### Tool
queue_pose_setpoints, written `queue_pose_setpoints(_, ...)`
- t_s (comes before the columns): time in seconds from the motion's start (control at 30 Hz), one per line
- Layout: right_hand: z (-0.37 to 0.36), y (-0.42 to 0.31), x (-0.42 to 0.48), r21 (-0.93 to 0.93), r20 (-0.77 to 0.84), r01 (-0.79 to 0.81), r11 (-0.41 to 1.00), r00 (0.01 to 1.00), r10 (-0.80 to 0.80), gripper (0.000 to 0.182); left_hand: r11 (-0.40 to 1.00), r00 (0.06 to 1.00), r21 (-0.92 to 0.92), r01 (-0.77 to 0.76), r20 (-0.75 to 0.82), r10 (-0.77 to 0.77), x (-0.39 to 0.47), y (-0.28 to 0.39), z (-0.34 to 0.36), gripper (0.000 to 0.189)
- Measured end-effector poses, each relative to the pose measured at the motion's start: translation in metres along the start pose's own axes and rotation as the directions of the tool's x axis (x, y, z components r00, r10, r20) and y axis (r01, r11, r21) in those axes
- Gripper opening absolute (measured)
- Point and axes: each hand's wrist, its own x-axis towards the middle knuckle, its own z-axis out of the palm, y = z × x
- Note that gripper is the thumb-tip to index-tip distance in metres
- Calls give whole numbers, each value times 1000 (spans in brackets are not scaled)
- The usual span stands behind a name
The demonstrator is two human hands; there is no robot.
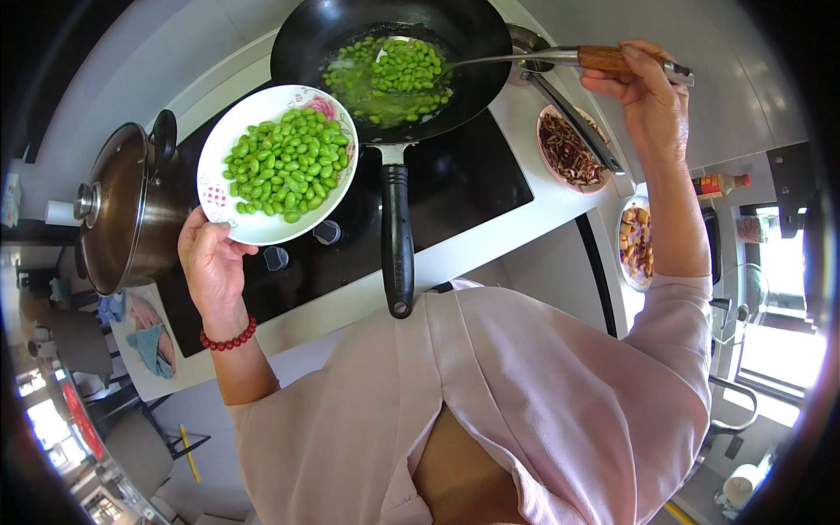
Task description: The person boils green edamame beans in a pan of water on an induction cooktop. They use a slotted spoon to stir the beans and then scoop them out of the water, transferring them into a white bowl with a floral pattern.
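Note:
My left hand (216,262) grips the lower left rim of a white flower-patterned plate (223,157) heaped with green beans (289,164). The plate is tilted and held over the black hob, beside the wok. In my right hand (640,79) is the wooden handle of a metal skimmer (518,58). Its head, loaded with more green beans (407,65), is over the black wok (472,85). Cloudy greenish liquid with beans lies in the wok, whose long black handle (398,243) points toward my body.
A lidded brown pot (138,210) stands at the left. Right of the black hob (453,190) are a small metal pan (528,42) with a long handle, a bowl of dark shredded food (571,147) and a dish of chopped food (635,246). A sauce bottle (720,185) is farther right.

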Motion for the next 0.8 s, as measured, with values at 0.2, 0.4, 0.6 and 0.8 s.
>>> queue_pose_setpoints(0.2,-8,-13,6,-55,-30,7,998,1000,-9,19,1000,1000,12,-1,20,1,-1,1,1,25)
queue_pose_setpoints(0.4,-23,-32,14,-78,-12,24,997,1000,-25,20,1000,1000,14,6,26,-6,2,3,6,25)
queue_pose_setpoints(0.6,-34,-41,14,-93,-26,36,995,999,-39,23,1000,999,15,8,35,-8,2,3,14,25)
queue_pose_setpoints(0.8,-32,-61,9,107,102,117,987,987,-127,22,1000,998,13,20,67,-20,6,1,21,24)
